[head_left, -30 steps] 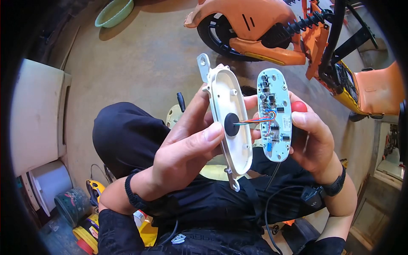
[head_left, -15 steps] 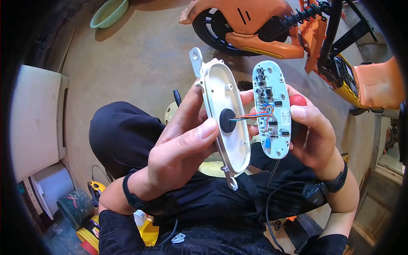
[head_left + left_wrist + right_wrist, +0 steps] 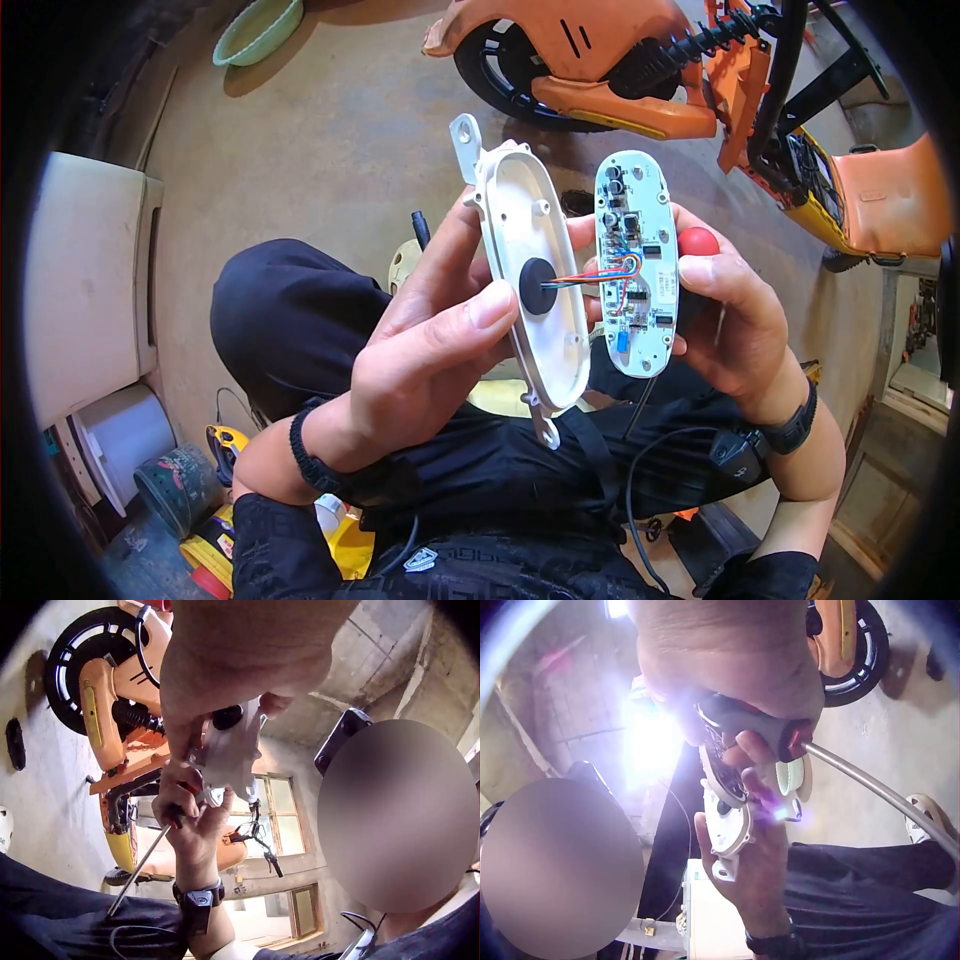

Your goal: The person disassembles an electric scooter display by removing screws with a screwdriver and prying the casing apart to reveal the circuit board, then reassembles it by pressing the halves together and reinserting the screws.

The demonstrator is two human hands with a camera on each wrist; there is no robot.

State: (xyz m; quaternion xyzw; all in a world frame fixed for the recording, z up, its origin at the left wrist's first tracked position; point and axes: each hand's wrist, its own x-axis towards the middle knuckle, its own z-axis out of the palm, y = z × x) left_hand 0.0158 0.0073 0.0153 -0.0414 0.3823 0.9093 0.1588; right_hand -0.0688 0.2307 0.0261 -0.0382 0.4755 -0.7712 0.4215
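In the head view my left hand [image 3: 420, 370] grips an oval white plastic housing [image 3: 558, 345], thumb on its near rim and open side facing up. A black rubber grommet [image 3: 538, 286] sits in its floor. Thin coloured wires [image 3: 592, 275] run from the grommet to a long oval circuit board [image 3: 656, 210]. That board is held by its right edge in my right hand [image 3: 740, 320], component side showing, apart from the housing. The same hand also keeps a screwdriver [image 3: 784, 735] with a red and black handle in its palm; its metal shaft [image 3: 877, 784] points away from the board.
An orange electric scooter [image 3: 590, 60] stands ahead on the concrete floor. A pale green basin [image 3: 258, 32] lies at the far left. Beside my left leg are a white cabinet [image 3: 95, 270] and a dark bucket [image 3: 178, 490]. A cable [image 3: 630, 500] crosses my lap.
Over the second, housing and board shift slightly left in the head view. Since the middle frame, the board has moved slightly down and left. Both hands keep their hold.
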